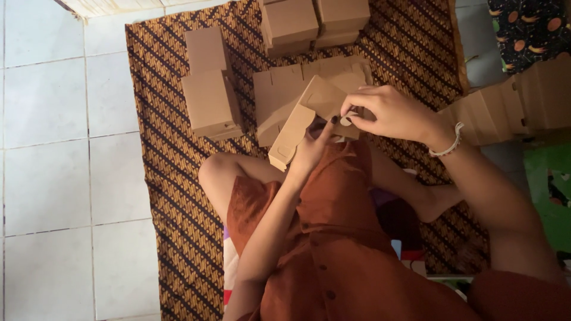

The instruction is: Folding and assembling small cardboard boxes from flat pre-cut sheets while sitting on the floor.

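A half-folded brown cardboard box is held in front of my lap, over a patterned mat. My left hand supports it from below, thumb pressed against its near side. My right hand pinches a flap with a round tab at the box's right edge; a white beaded bracelet sits on that wrist. Under the box lies a stack of flat, unfolded box blanks.
Two finished boxes stand on the brown patterned mat at left, more finished boxes at the top. More flat cardboard lies at right. White tile floor at left. I sit cross-legged in a rust dress.
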